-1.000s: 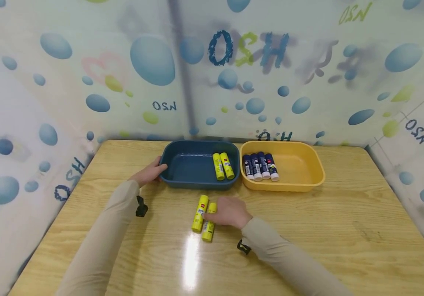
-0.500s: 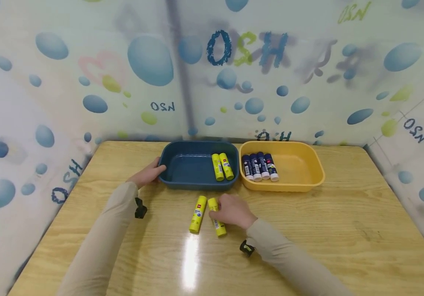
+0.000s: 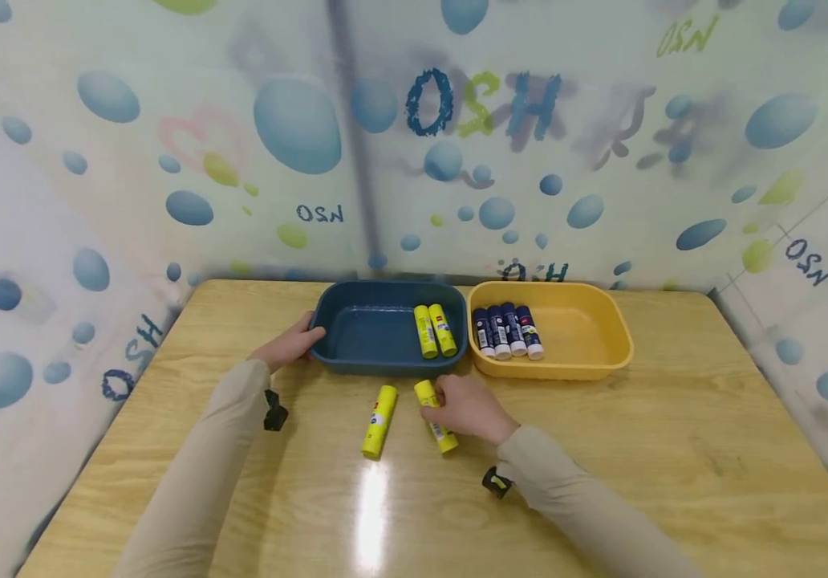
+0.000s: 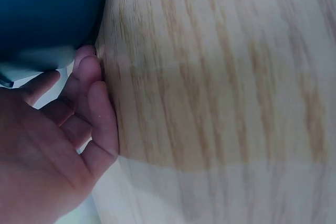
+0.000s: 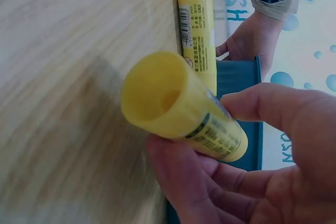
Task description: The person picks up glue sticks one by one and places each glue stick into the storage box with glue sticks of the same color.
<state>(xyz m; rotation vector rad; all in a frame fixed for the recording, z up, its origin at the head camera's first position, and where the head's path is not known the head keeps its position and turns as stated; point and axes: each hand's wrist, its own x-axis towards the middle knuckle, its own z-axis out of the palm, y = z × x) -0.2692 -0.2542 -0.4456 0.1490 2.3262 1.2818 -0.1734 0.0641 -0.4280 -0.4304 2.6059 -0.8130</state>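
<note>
In the head view my left hand (image 3: pixel 290 343) holds the left end of a dark blue tray (image 3: pixel 388 369), thumb at the rim and fingers along the outer wall. Two yellow glue sticks (image 3: pixel 425 331) lie side by side at the right inside that tray. My right hand (image 3: pixel 473 408) pinches another yellow glue stick (image 3: pixel 445 437) between thumb and fingers in front of the tray. Seen from the right wrist, this glue stick (image 5: pixel 212 129) is tilted, its hollow end toward the camera. A further yellow glue stick (image 3: pixel 379 423) lies on the table to its left.
A yellow-orange tray (image 3: pixel 580 371) stands against the blue tray's right side. Several navy glue sticks with white ends (image 3: pixel 518 331) lie in its left part. The wooden table (image 3: pixel 674 449) meets a patterned wall (image 3: pixel 457 177) behind the trays.
My right hand has gripped one glue stick and moved it right, away from the other on the table, turning it to slant the other way. My left hand has stayed at the blue tray.
</note>
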